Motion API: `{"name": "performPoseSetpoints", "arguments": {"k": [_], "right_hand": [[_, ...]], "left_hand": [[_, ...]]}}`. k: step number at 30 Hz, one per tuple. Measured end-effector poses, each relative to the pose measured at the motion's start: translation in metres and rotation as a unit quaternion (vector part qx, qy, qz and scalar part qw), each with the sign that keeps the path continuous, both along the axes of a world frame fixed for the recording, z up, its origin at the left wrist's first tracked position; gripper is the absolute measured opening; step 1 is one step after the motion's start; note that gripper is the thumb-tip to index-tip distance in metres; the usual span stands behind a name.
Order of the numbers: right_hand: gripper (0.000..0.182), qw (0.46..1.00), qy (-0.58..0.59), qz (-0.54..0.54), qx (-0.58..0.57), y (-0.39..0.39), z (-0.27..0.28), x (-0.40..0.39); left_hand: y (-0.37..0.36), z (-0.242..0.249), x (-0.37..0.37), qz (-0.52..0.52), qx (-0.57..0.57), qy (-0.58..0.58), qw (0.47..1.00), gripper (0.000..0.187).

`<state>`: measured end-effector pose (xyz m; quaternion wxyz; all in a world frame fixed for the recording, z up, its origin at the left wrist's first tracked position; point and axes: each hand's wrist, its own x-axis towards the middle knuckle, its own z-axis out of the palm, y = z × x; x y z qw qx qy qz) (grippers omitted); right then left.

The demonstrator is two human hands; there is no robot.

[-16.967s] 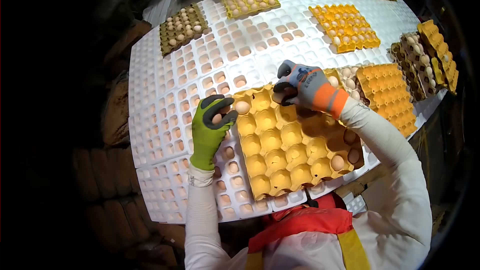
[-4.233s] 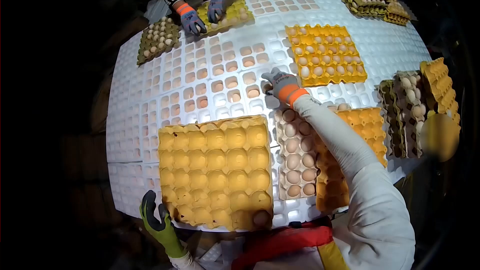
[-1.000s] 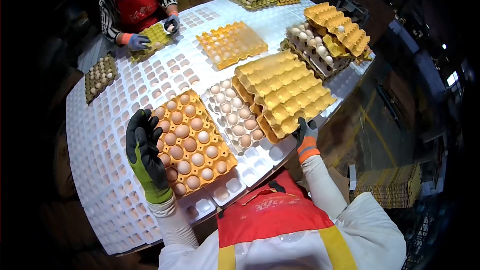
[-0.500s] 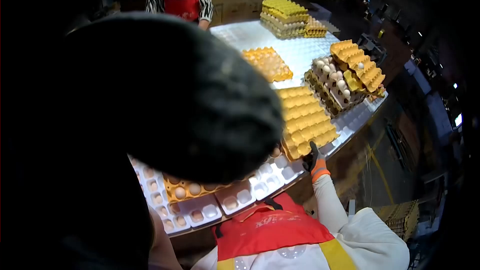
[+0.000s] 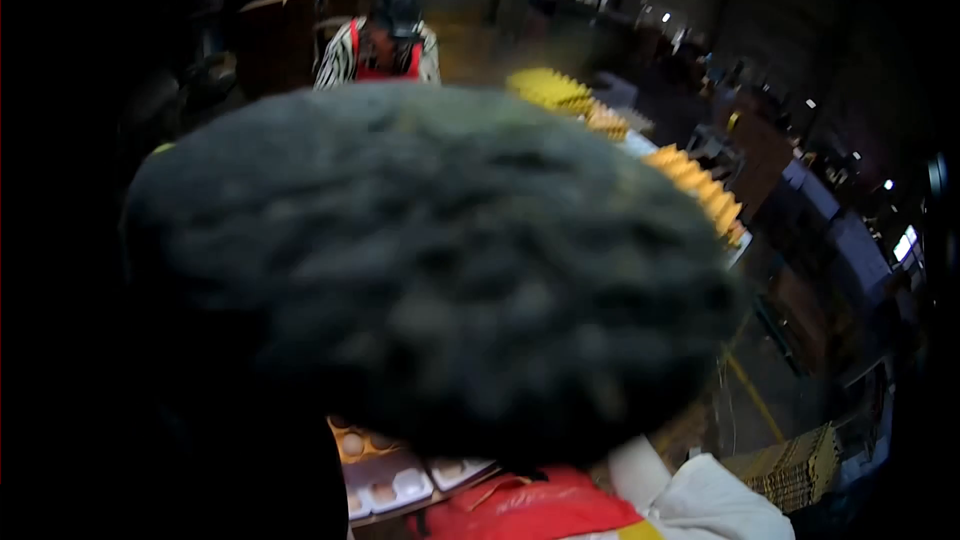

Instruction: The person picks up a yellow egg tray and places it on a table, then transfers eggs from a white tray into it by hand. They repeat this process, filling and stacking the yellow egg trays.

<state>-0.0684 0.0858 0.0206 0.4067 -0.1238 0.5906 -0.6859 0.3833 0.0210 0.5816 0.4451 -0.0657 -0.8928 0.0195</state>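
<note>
A large dark, wrinkled shape covers the middle of the view, very close to the camera; it looks like my gloved left hand [image 5: 430,260], blurred, with no separate fingers to make out. My right hand is hidden behind it, and only the white right sleeve [image 5: 640,472] shows below. At the lower left, an orange egg tray [image 5: 378,443] holds a few visible eggs [image 5: 352,445]. Beside it lies a white plastic egg carton [image 5: 411,485] with an egg in it. The yellow tray my right hand touched earlier is covered.
Across the table stands a person [image 5: 385,45] in a red apron. Yellow egg trays [image 5: 550,88] and an orange egg tray [image 5: 695,182] show past the dark shape. A stack of trays [image 5: 795,470] stands on the floor at the lower right.
The dark shape has spread rightward across the view, covering most of the table and my right hand. The view has tilted up, and the person opposite sits lower in the picture.
</note>
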Motion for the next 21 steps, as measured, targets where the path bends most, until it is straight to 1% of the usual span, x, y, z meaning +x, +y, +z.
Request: {"name": "performPoseSetpoints", "arguments": {"k": [1,2,3,4,5,6,7,8,9,10,11,12,13,14,15,16,17,18,19,20,21], "right_hand": [[0.031,0.992,0.109,0.058,0.015,0.006,0.023,0.002],[0.033,0.968,0.226,0.103,0.028,0.013,0.049,0.006],[0.038,0.933,0.334,0.131,0.034,0.02,0.078,0.01],[0.051,0.972,0.179,0.148,0.024,0.014,0.082,0.003],[0.067,0.99,0.021,0.139,0.025,0.007,0.085,-0.005],[0.079,0.965,-0.248,0.085,0.028,0.004,0.109,-0.002],[0.058,0.988,-0.129,0.077,0.022,0.006,0.127,0.02],[0.057,0.995,-0.068,0.076,0.014,0.007,0.14,0.031],[0.057,0.996,0.024,0.087,-0.005,0.012,0.152,0.041],[0.058,0.992,0.09,0.084,-0.004,0.023,0.161,0.05],[0.06,0.994,0.091,0.063,0.001,0.033,0.168,0.061],[0.055,0.982,-0.181,-0.044,0.04,0.029,0.188,0.068],[0.051,0.986,-0.132,-0.017,0.101,0.041,0.179,0.066],[0.047,0.984,-0.081,0.01,0.16,0.057,0.17,0.063],[0.038,0.983,0.019,0.082,0.165,0.06,0.193,0.092],[0.03,0.965,0.078,0.217,0.128,0.059,0.181,0.094],[0.025,0.95,0.061,0.291,0.094,0.039,0.219,0.124],[0.03,0.94,0.054,0.336,0.029,0.017,0.227,0.142],[0.036,0.928,0.141,0.345,-0.019,-0.011,0.235,0.164],[0.042,0.897,0.261,0.355,-0.04,-0.04,0.22,0.174],[0.04,0.888,0.328,0.319,-0.044,-0.071,0.186,0.186]], "left_hand": [[0.0,-0.003,0.004,0.007,0.012,0.006,1.0,0.059],[0.002,-0.006,0.01,0.013,0.025,0.012,1.0,0.058],[0.0,-0.012,0.02,0.028,0.049,0.028,0.998,0.058],[0.001,-0.019,0.028,0.041,0.068,0.039,0.996,0.058],[-0.001,-0.029,0.04,0.064,0.103,0.065,0.99,0.058],[-0.002,-0.04,0.053,0.094,0.163,0.106,0.976,0.057],[-0.002,-0.057,0.066,0.131,0.239,0.152,0.95,0.057],[-0.006,-0.079,0.076,0.169,0.326,0.201,0.908,0.057],[-0.006,-0.104,0.079,0.209,0.442,0.276,0.828,0.059],[-0.015,-0.141,0.101,0.225,0.502,0.263,0.792,0.053],[-0.014,-0.174,0.115,0.309,0.589,0.267,0.698,0.051],[-0.01,-0.212,0.129,0.318,0.613,0.273,0.669,0.048],[-0.006,-0.26,0.151,0.357,0.622,0.24,0.655,0.045],[0.001,-0.289,0.162,0.368,0.702,0.227,0.565,0.044],[0.007,-0.319,0.168,0.323,0.747,0.235,0.531,0.044],[0.006,-0.34,0.17,0.323,0.759,0.212,0.523,0.048],[0.005,-0.357,0.171,0.322,0.771,0.188,0.516,0.052],[0.001,-0.374,0.171,0.321,0.782,0.163,0.509,0.056],[-0.008,-0.389,0.168,0.27,0.804,0.186,0.497,0.057],[-0.022,-0.402,0.162,0.222,0.819,0.213,0.484,0.057],[-0.015,-0.398,0.17,0.236,0.814,0.221,0.482,0.057]]}}
